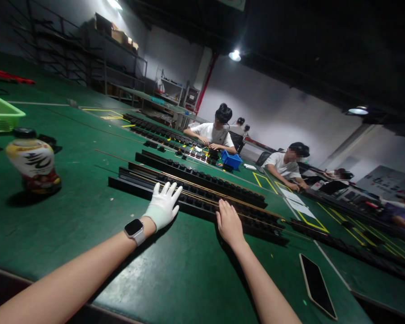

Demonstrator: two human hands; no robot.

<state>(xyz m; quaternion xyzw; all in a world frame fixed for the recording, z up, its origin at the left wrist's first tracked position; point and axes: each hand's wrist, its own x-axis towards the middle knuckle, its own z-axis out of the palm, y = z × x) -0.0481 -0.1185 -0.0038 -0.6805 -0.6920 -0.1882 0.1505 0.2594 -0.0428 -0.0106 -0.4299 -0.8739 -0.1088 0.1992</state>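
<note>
My left hand (162, 205) wears a white glove and lies flat with fingers spread on a long black strip (131, 183) fitted with several small black parts and thin brass rods. A smartwatch (134, 229) is on that wrist. My bare right hand (228, 221) rests with fingers on the same black strip farther right. A second black strip (202, 176) lies just behind, parallel to the first. Neither hand grips anything.
A drink bottle (33, 164) stands at left, a green basket (0, 113) behind it. A phone (317, 284) lies face down at right. Across the green table (189, 270) two people work beside a blue bin (232, 159). Shelves line the back wall.
</note>
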